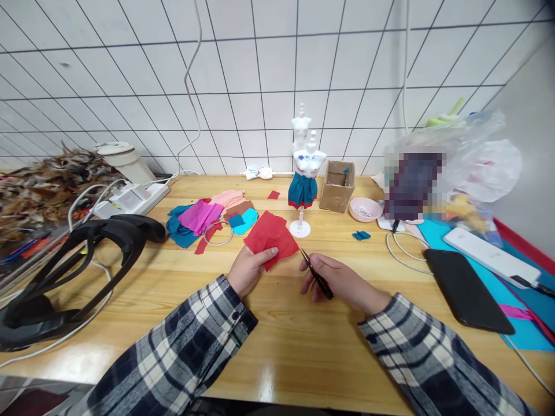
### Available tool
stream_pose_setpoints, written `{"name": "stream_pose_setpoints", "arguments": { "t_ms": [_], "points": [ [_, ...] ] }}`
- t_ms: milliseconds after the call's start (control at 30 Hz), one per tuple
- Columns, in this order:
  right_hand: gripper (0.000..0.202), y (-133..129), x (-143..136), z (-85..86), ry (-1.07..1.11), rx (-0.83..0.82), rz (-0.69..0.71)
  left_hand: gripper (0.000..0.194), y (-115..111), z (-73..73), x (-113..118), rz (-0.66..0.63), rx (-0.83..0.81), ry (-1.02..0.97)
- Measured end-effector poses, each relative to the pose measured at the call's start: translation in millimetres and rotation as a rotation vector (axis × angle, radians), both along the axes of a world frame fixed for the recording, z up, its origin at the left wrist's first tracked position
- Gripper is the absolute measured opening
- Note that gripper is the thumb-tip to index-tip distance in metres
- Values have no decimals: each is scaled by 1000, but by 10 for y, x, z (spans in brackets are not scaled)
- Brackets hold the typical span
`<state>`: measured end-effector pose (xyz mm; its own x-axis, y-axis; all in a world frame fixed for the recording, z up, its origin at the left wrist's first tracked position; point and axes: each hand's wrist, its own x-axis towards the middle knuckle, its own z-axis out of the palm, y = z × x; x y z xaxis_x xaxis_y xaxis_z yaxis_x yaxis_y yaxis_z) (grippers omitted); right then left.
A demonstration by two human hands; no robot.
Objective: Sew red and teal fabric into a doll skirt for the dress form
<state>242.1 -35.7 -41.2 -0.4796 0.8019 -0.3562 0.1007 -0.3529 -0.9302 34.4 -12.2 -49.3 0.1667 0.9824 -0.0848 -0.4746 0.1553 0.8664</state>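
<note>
My left hand [248, 270] grips a piece of red cloth [269, 232], thumb on top and the other fingers hidden beneath. In my right hand [324, 274] are small dark thread snips [318, 276], their pointed metal tips near the cloth's right corner. Whether the tips touch the cloth I cannot tell. Just behind the cloth stands a small white dress form [309, 159] on a round base, wearing a teal skirt [302, 189] with a red hem. A second white form [300, 123] stands behind it.
Coloured cloth scraps [202, 218] lie at left, near a black headset [117, 277] and a white power strip [139, 196]. A cardboard box [337, 190], pink bowl [365, 210] and teal scrap [361, 235] are right of the form. A black phone [468, 290] lies farther right.
</note>
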Motion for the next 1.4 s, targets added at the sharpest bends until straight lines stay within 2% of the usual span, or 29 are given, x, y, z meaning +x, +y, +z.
{"name": "stream_pose_setpoints", "arguments": {
  "t_ms": [267, 400, 533, 767, 933, 1033, 1133, 1400],
  "points": [
    [34, -74, -72, -4, 3, -103, 69, 57, -6, 20, 20, 33, -70, -16],
    [31, -85, -81, 34, -11, -68, 75, 58, -11, 12, 18, 28, -102, 0],
    [37, -72, -71, 26, -31, -61, 92, 55, -18, 8, 20, -1, -141, -25],
    [47, -77, -72, 12, 11, -53, 116, 57, -32, 31, 28, -7, -105, -46],
    [48, -82, -67, 57, -15, -32, 142, 44, -33, 22, 19, -25, -115, -30],
    [49, -78, -63, 54, -4, -15, 140, 32, -45, 27, 22, -51, -102, -12],
    [49, -75, -64, 33, 23, 12, 128, 27, -50, 27, 27, -74, -80, 9],
    [52, -81, -64, 2, 76, -44, 155, 58, -12, -12, -2, 13, -53, -59]
  ]
}}
